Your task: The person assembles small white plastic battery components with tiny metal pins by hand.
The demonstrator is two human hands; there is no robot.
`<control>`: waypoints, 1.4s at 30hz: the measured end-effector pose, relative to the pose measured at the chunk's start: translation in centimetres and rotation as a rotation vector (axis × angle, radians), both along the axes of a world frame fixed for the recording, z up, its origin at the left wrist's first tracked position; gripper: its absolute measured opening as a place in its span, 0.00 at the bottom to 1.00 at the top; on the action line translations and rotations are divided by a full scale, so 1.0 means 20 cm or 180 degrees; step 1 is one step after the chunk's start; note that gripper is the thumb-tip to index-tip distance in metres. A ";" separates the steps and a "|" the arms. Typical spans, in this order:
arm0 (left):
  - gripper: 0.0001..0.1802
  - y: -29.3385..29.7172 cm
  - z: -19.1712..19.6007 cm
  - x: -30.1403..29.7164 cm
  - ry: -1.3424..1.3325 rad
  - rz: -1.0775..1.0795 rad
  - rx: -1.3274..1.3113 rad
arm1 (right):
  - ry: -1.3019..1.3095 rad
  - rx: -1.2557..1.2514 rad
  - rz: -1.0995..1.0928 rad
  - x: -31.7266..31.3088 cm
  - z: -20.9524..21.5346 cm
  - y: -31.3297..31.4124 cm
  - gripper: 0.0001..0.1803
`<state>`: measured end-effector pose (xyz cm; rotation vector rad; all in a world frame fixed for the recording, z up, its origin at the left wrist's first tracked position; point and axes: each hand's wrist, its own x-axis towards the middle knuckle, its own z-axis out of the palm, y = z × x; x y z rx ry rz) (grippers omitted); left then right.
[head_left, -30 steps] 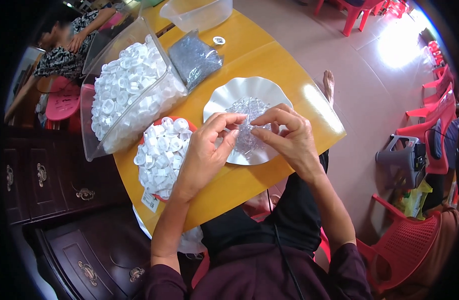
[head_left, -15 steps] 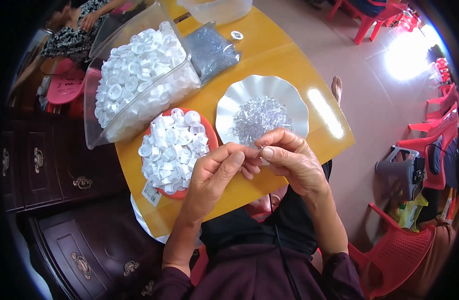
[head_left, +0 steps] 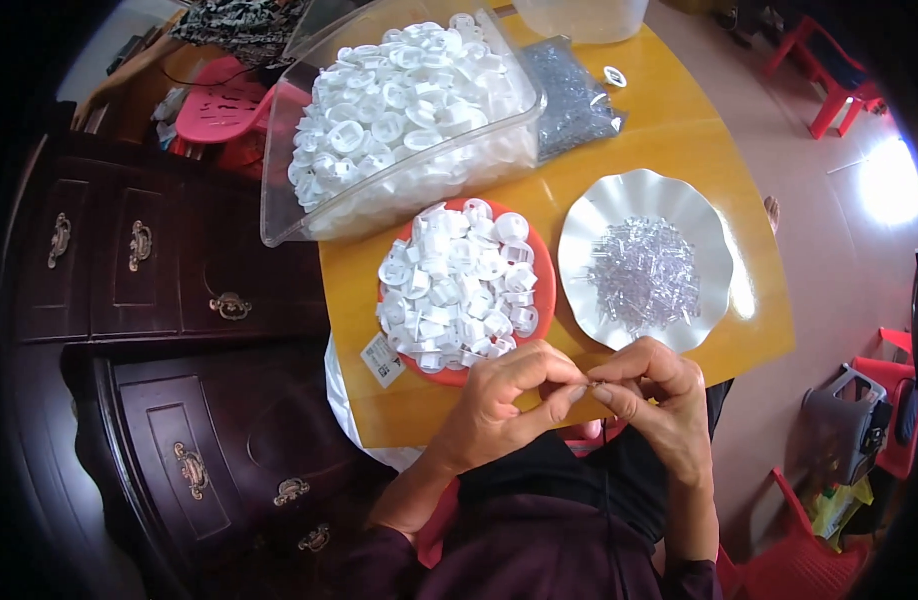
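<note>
On my feed there's a dark wood cabinet with ornate handles at left, pink chair beyond. Right side's pinkish floor, red plastic chairs, and harsh white glare.

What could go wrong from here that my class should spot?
1. The left hand and right hand seem to pinch a tiny item by the near edge of the table; a slip could drop it into the lap.
2. The left hand is close to the red tray, so a nudge might topple some of its heaped white pieces.
3. The clear slivers lie loose on the white plate; a bump could scatter them.
</note>
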<state>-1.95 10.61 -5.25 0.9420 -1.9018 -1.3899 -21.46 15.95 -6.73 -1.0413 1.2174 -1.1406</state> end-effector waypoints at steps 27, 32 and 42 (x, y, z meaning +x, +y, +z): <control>0.17 -0.53 0.01 0.03 -0.2098 0.0243 -0.2141 | -0.0967 0.0287 -0.0759 0.04 -0.07 0.14 0.02; 0.17 -0.36 0.08 0.03 -0.1652 0.0656 -0.1979 | -0.0561 0.0242 -0.0592 0.05 -0.04 0.09 0.04; 0.19 0.03 -0.10 -0.05 0.1373 0.0906 0.0739 | -0.0401 -0.0846 -0.0962 0.21 -0.06 0.00 0.05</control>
